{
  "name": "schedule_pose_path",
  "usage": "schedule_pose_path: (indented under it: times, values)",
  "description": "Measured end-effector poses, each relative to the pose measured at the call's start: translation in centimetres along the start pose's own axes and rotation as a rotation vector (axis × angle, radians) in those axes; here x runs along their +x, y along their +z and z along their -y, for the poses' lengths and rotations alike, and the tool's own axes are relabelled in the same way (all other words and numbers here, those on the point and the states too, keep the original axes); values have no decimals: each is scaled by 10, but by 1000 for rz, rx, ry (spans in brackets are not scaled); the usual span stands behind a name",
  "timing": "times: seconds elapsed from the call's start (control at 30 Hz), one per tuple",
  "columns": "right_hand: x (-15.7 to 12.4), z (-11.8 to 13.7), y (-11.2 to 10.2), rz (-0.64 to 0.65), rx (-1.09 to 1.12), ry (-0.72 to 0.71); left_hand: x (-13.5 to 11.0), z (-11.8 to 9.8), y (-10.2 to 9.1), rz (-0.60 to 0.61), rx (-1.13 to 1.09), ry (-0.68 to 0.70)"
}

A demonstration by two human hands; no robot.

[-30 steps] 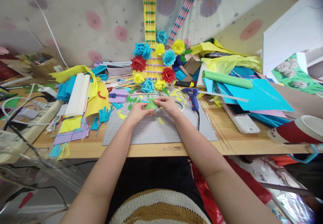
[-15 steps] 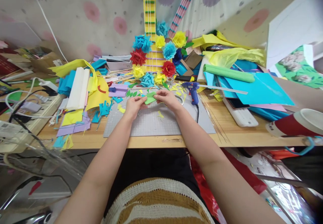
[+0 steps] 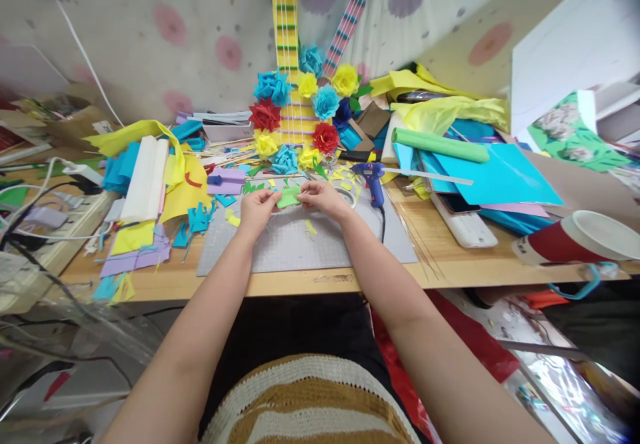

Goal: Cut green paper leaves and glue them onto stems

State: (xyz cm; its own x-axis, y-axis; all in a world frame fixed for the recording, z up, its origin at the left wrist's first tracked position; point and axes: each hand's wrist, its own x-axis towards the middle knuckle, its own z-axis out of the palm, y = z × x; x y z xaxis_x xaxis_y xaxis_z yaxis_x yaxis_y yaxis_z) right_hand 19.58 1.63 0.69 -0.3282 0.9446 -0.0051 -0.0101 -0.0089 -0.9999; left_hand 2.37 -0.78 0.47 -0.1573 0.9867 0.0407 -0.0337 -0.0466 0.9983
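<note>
A small green paper piece (image 3: 289, 197) is pinched between both hands above the far edge of a grey cutting mat (image 3: 300, 244). My left hand (image 3: 257, 209) grips its left side with closed fingers. My right hand (image 3: 323, 197) grips its right side, fingers closed too. Small green paper leaves (image 3: 253, 188) lie just beyond my left hand. A blue glue gun (image 3: 371, 179) stands right of my right hand, its cord running toward the table edge.
Paper flowers (image 3: 295, 121) in blue, red and yellow cover a yellow paper guitar (image 3: 287, 44) at the back. Paper scraps and rolls (image 3: 150, 177) pile left; blue sheets (image 3: 495, 177) and a green roll (image 3: 440, 145) lie right. A red cup (image 3: 575, 241) lies on its side.
Both hands have kept hold of the green piece and shifted slightly left and away, turning it lower and flatter. The view has tilted down a little.
</note>
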Motion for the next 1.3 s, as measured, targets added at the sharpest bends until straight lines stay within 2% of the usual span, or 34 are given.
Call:
schedule_pose_path:
  times: [0.1,0.2,0.4,0.67,0.9,1.17,1.23,1.3]
  values:
    - [1,0,-2,-46,25,-34,-5,-6,2,51,-35,-85]
    - [2,2,-4,-76,51,-68,-10,-10,4,154,-76,-160]
    - [0,4,-3,-60,57,-62,-12,-11,2,193,-99,-175]
    - [1,2,3,-79,68,-51,-12,-11,5,177,-138,-182]
    - [-4,4,5,5,10,14,-7,-4,5,86,-93,-153]
    - [-3,1,18,-57,63,-7,-12,-9,11,90,-231,-153]
    - [-3,1,21,-59,-7,20,-11,-9,13,63,-243,-167]
    - [-5,5,18,-112,-204,20,-10,-8,12,15,-264,-176]
